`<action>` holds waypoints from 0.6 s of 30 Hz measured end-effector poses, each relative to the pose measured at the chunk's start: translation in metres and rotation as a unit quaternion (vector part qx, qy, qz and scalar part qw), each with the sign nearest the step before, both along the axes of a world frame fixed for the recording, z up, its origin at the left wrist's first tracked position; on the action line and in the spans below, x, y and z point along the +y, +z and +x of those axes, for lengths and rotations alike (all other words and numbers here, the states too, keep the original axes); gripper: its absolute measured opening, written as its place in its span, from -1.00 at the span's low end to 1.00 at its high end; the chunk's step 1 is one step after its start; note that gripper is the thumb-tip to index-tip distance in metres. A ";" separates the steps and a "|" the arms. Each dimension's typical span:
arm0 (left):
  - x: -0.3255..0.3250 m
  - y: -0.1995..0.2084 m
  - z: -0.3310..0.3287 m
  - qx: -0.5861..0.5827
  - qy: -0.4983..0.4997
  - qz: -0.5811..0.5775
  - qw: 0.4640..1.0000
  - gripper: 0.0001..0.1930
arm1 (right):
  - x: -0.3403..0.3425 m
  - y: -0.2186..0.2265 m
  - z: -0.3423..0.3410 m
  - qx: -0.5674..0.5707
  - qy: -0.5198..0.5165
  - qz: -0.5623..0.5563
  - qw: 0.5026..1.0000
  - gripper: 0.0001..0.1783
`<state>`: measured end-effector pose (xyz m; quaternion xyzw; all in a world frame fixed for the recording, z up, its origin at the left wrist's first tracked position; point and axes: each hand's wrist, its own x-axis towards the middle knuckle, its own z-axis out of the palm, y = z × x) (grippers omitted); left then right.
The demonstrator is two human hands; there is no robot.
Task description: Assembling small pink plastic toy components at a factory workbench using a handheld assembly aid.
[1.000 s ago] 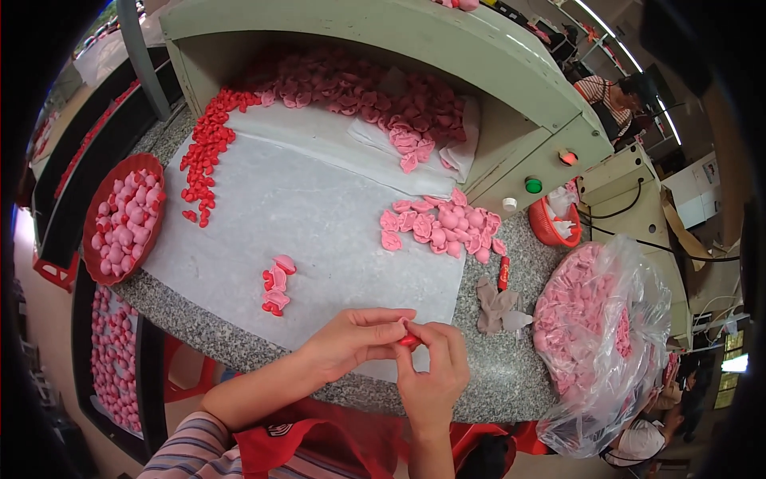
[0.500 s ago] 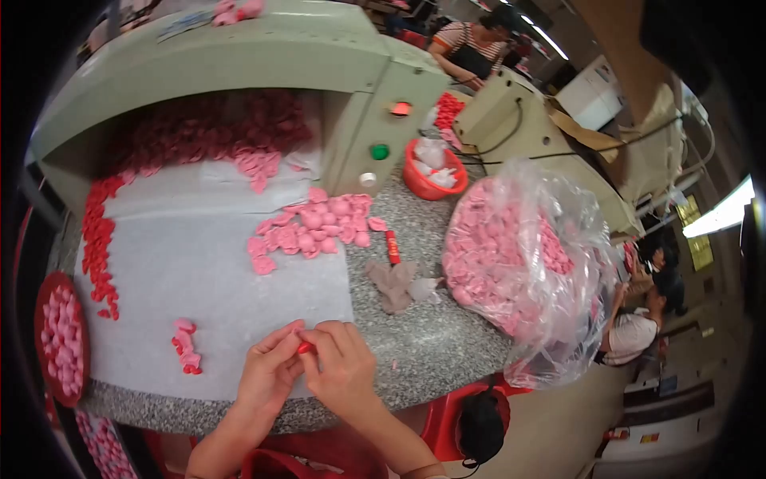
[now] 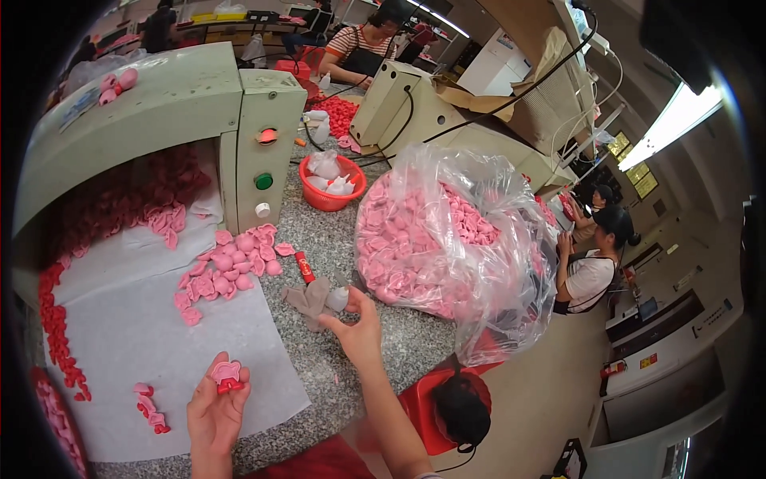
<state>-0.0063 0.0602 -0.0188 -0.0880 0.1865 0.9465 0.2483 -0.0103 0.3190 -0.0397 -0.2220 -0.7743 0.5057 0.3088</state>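
My left hand [image 3: 215, 407], over the front of the white sheet, pinches a small pink moulded piece [image 3: 227, 371] with a red part at its lower edge; its hollow, rimmed side shows. My right hand [image 3: 357, 323] reaches across the speckled counter, thumb and fingers around a small white squeeze bottle [image 3: 337, 299] beside a crumpled grey cloth [image 3: 309, 302]. A short row of joined pink-and-red pieces [image 3: 150, 407] lies on the sheet left of my left hand. Behind it is a heap of loose pink pieces [image 3: 231, 263].
A pale green machine [image 3: 144, 104] with an arched opening stands at the left, pink pieces inside. Red pieces [image 3: 60, 335] line the sheet's left side. A large clear bag [image 3: 447, 247] of pink pieces sits right of my right hand. A red basket [image 3: 323, 195] holds white bottles. People sit beyond.
My hands have parted. The left still holds the pink-and-red piece, while the right has moved away to the white bottle by the cloth. The view has swung to the right.
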 end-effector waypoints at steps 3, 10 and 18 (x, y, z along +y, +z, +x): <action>-0.013 0.006 0.003 0.034 -0.024 0.042 0.998 -0.51 | -0.005 -0.015 -0.014 -0.024 0.015 0.111 0.993 -0.53; -0.009 0.020 -0.005 0.011 -0.064 0.038 0.997 -0.57 | 0.018 -0.009 -0.013 -0.028 -0.038 -0.006 0.999 -0.68; -0.033 0.021 0.004 -0.042 -0.049 0.057 0.996 -0.56 | -0.110 0.064 0.055 0.019 0.220 -0.111 0.969 -0.62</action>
